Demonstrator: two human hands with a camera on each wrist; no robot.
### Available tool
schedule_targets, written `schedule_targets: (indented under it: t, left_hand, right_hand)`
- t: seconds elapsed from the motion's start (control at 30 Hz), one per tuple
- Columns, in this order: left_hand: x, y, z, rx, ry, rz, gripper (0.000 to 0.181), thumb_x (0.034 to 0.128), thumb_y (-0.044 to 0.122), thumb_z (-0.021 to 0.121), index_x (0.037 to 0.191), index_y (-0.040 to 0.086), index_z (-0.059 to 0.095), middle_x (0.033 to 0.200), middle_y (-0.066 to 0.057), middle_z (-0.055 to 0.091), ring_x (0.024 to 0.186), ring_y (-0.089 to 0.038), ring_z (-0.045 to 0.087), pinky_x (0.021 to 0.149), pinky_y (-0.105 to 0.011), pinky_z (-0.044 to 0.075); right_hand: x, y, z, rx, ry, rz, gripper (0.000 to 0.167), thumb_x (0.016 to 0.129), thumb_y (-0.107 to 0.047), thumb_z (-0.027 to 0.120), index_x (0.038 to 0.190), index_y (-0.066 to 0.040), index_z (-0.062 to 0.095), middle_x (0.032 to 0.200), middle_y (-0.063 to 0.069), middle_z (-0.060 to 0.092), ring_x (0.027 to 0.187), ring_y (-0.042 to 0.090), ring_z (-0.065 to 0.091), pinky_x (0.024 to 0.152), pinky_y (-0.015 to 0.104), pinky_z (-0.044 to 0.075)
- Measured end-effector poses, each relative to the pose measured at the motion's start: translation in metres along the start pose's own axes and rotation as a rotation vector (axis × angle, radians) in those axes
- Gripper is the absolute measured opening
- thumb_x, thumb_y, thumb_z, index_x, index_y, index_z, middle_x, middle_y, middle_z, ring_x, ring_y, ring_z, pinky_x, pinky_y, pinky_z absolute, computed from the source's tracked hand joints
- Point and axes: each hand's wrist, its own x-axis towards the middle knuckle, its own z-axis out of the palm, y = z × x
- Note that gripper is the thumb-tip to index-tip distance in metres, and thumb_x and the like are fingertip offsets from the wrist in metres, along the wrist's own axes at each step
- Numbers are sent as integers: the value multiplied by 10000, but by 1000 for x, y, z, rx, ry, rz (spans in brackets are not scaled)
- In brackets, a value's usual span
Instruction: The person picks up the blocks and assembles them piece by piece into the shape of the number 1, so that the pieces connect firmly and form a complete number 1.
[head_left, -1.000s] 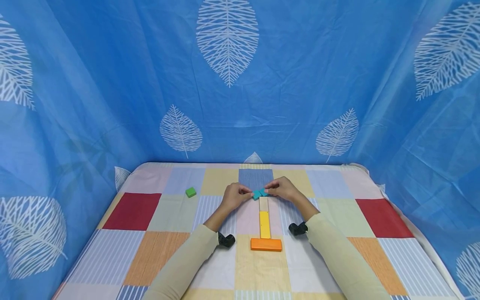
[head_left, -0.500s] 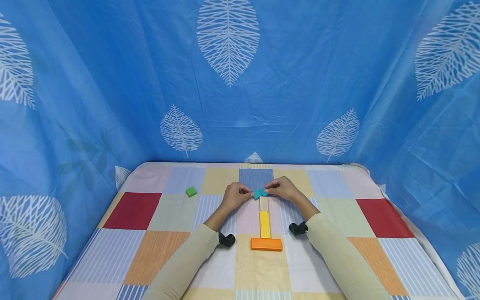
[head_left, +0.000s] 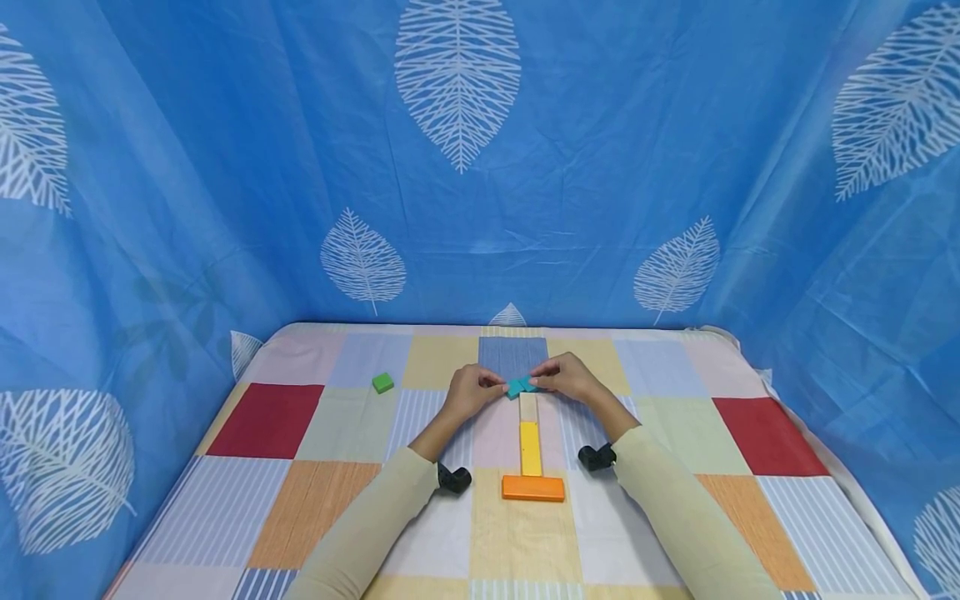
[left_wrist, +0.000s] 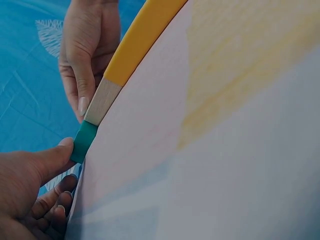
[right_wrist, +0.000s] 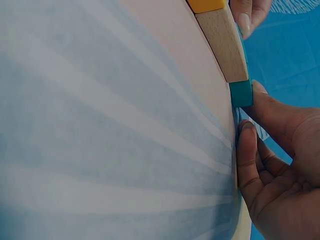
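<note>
Left hand [head_left: 470, 391]: thumb and fingertips nearly closed, pinching the left teal block [head_left: 514, 389] at its outer end, probably to steady its slant.
Right hand [head_left: 567, 376]: similarly pinches the right teal block [head_left: 527, 384], apparently lining the pair up.
Teal pair: together, at the pale wooden block [head_left: 528, 407]'s far end.
Stem: pale wood, yellow block [head_left: 530, 448], then orange block [head_left: 533, 488] crosswise, like a base.
Green block [head_left: 382, 382]: well apart, leftward.

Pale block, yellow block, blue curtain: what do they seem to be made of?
Pale block: bare, matte wood, judging by its visible grain.
Yellow block: perhaps painted wood; its smooth, even color shows no grain, so plastic is possible.
Blue curtain: thin fabric or plastic, creased, with slight sheen.
</note>
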Motion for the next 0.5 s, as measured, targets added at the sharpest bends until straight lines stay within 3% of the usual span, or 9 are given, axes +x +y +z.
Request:
schedule_targets:
  t: [0.5]
  left_hand:
    - [0,0,-4,-32,-20,54,211,893,194,802,1035,37,802,907,-76,757,755,-142,639,654,-259,509]
  right_hand:
    - [-1,-1,-2,6,-11,-11,251,944,-184,744,1101,10,770,966,103,749,761,141,644,688,290,558]
